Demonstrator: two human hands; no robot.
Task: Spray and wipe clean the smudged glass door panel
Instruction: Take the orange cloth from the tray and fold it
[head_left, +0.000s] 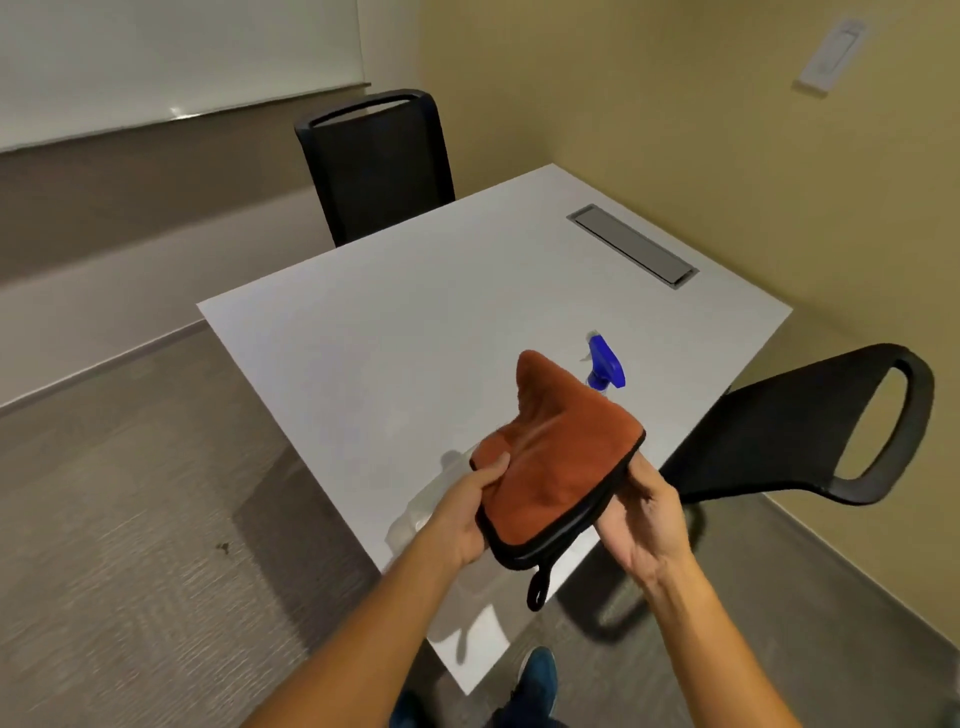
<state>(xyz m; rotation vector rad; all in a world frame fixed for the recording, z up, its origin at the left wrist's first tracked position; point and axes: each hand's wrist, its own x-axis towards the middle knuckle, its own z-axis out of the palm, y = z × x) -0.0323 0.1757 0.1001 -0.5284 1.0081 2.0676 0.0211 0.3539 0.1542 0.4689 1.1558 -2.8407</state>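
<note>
Holding orange cloth (558, 462) | left hand (467, 512) | right hand (644, 519) | no legible writing

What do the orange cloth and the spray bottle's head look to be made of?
Orange cloth: soft, napped fabric, likely microfibre, matte with black stitched edging and a hanging loop. Spray bottle: head looks like glossy blue moulded plastic; its body is hidden behind the cloth.

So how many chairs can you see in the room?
2. One black chair stands at the far side of the white table, by the wall. The other black chair is at the table's right side, near the hands. More may be out of view.
</note>
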